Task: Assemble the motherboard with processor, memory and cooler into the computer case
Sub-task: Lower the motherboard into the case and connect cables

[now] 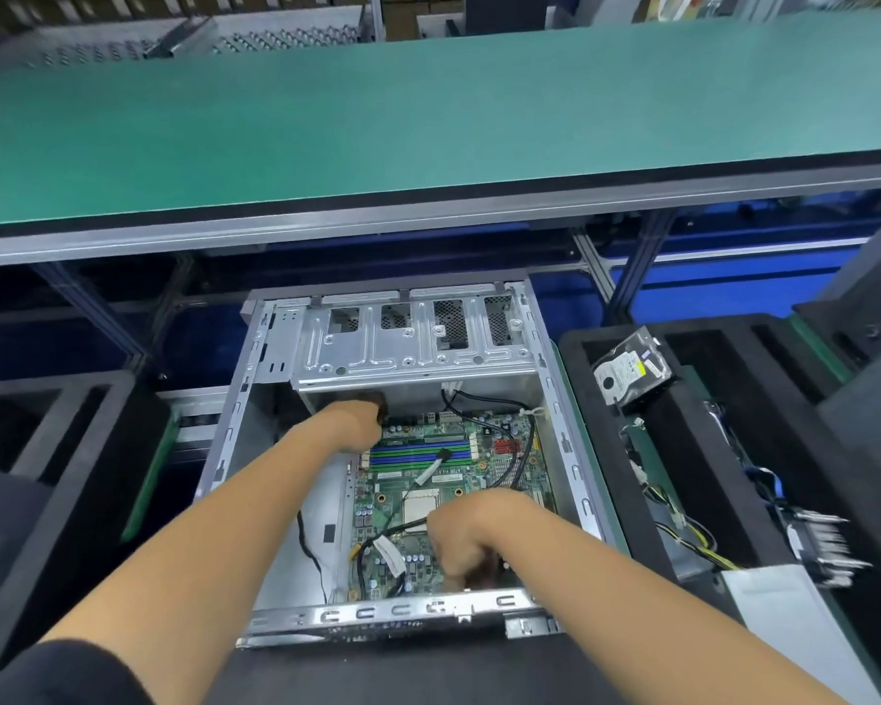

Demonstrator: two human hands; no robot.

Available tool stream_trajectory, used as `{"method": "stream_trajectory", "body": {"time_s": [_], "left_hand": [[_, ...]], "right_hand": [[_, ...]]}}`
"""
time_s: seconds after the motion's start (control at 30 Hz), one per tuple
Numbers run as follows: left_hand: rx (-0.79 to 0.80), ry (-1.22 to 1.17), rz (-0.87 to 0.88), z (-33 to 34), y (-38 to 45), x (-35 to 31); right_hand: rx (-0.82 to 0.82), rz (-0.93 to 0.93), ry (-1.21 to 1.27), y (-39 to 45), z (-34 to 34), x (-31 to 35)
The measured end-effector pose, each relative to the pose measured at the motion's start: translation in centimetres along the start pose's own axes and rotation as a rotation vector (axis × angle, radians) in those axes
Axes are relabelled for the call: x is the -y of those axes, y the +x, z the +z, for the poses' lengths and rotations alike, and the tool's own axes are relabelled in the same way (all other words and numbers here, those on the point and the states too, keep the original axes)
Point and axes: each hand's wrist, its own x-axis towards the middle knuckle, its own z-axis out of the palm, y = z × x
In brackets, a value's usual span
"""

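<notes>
An open silver computer case (255,399) lies on its side in front of me. A green motherboard (484,475) sits inside it, with blue and green memory slots (418,452) and a bare processor socket (418,506). Black cables (525,450) run over the board. My left hand (359,422) reaches to the board's far left corner, under the drive cage (408,343), fingers curled on the board's edge. My right hand (466,539) grips the board's near edge, fingers curled down behind the case rim. No cooler shows on the board.
A hard drive in a clear bag (631,368) rests in a black foam tray (570,348) at right, with cables and a power supply (764,592) below it. Another black foam tray (72,399) lies at left. A green conveyor belt (428,119) runs above.
</notes>
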Motion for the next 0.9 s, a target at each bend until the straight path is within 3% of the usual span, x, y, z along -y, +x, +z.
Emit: {"method": "stream_trajectory", "body": {"time_s": [0.2,0.43,0.57,0.73,0.9], "left_hand": [[0.114,-0.224,0.111,-0.8,1.0,-5.7],[0.207,-0.472,0.037,-0.8,2.2,-6.3],[0.107,-0.454,-0.011,-0.8,2.7,-6.4],[0.085,-0.359,0.064,-0.1,2.4,-7.8],[-0.079,-0.301,-0.118,0.0,1.6,-7.2]], "right_hand": [[0.029,0.025,0.062,-0.5,-0.2,0.0],[0.036,0.016,0.002,-0.8,-0.4,0.1],[0.017,-0.011,-0.057,-0.7,-0.5,0.1],[0.038,0.000,0.013,-0.9,-0.6,0.1],[0.036,-0.007,0.030,-1.3,-0.6,0.0]]}}
